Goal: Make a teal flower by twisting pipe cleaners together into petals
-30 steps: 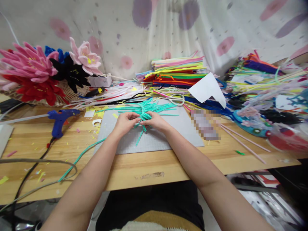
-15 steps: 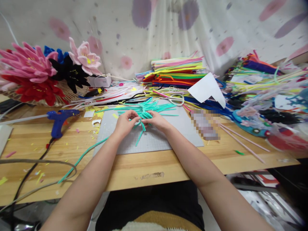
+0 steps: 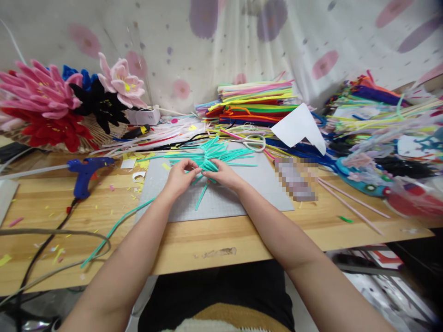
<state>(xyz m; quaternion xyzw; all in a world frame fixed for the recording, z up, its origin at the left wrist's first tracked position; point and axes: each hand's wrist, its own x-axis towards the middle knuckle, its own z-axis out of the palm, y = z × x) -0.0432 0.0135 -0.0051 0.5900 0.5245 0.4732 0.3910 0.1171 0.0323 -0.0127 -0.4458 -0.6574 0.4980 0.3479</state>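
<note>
A spiky cluster of teal pipe cleaners is between my hands, over a grey cutting mat. My left hand pinches at the near left side of the cluster, thumb and forefinger together. From the right, my right hand grips the bundle, its thumb almost meeting the left fingertips. Loose teal ends spread out to both sides, and one points down toward me on the mat. A long teal pipe cleaner runs from beside my left forearm across the wood. The exact pinch point is partly hidden by my fingers.
A blue glue gun lies at left, its cable trailing forward. Fuzzy flowers stand behind it. Scissors, white paper and stacked coloured pipe cleaners lie at the back. Two pink stems rest at right.
The small teal loop that stuck out below my fingertips no longer shows there. My hands stay in nearly the same place, still on the cluster.
</note>
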